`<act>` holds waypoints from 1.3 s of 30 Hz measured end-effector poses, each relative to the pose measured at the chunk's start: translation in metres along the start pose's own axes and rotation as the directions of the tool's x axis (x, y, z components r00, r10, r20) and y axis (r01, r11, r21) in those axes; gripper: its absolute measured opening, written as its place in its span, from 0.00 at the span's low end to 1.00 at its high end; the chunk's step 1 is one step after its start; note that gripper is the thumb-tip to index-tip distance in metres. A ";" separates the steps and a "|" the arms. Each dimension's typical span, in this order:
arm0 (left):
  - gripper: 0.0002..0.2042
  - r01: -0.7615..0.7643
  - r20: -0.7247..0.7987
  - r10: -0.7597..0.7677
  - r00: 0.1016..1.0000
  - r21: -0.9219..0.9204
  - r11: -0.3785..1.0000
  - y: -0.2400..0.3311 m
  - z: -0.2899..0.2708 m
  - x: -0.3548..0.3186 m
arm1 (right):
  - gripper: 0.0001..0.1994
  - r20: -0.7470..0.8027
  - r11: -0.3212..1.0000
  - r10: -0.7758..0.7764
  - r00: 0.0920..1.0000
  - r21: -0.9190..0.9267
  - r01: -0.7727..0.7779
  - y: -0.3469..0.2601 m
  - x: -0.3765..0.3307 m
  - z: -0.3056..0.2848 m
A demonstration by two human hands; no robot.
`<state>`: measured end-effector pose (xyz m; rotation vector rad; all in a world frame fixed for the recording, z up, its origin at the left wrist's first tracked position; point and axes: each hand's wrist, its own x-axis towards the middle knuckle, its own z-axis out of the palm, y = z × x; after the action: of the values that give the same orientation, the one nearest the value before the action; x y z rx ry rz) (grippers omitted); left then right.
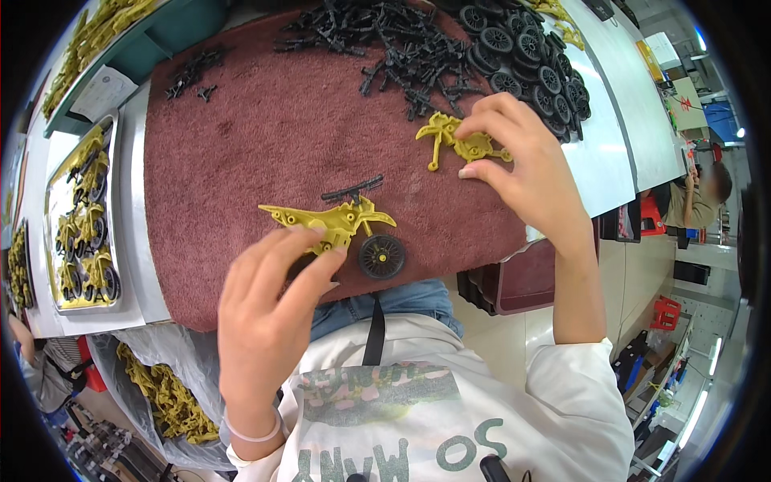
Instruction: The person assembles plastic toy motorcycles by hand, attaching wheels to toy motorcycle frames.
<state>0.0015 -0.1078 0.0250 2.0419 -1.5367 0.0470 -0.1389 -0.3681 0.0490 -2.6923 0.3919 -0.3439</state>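
Observation:
My left hand (pixel 273 297) grips the near side of a yellow plastic toy motorcycle body (pixel 321 221) at the middle front of the cloth. A black handlebar (pixel 352 189) sits on top of that body, and a black spoked wheel (pixel 381 257) is at its front fork. To the right, the thumb and fingers of my right hand (pixel 522 157) are curled around a second yellow motorcycle piece (pixel 474 147). This piece has a fork and no wheel. My fingertips hide some of both yellow parts.
Black handlebar pieces (pixel 377 40) and black wheels (pixel 526 48) are heaped along the far edge of the maroon cloth (pixel 225 153). A tray (pixel 60 189) of assembled yellow motorcycles lies left. Below it, a plastic-lined bag (pixel 173 402) holds yellow parts. A maroon bin (pixel 530 277) stands right.

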 end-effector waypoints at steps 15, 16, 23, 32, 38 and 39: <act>0.23 0.093 -0.094 -0.125 0.988 -0.288 0.953 0.018 -0.008 0.005 | 0.28 0.121 0.990 -0.140 0.983 0.041 0.136 -0.045 0.017 -0.043; 0.26 0.075 -0.165 -0.130 0.978 -0.302 0.950 0.029 -0.004 0.013 | 0.28 0.041 0.936 -0.149 0.988 0.328 0.127 -0.052 0.015 -0.036; 0.24 0.049 -0.324 -0.062 0.944 -0.046 0.998 0.029 0.013 0.017 | 0.21 0.099 0.188 0.159 0.982 0.974 -0.128 -0.088 -0.003 0.020; 0.21 -0.063 -0.070 0.056 0.996 -0.113 0.992 -0.014 -0.014 0.031 | 0.20 -0.006 0.789 -0.048 0.999 0.613 0.041 -0.071 0.007 0.031; 0.20 -0.063 0.042 0.069 0.997 -0.132 0.989 -0.026 -0.018 0.029 | 0.18 -0.067 0.959 -0.131 0.989 0.245 0.144 -0.077 0.005 0.041; 0.19 -0.072 0.053 0.081 0.995 -0.152 0.986 -0.027 -0.018 0.031 | 0.18 -0.063 0.958 -0.130 0.989 0.249 0.142 -0.077 0.005 0.042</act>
<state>0.0419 -0.1212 0.0398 1.8816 -1.6040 -0.0975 -0.1044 -0.2868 0.0444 -2.4688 0.1618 -0.4639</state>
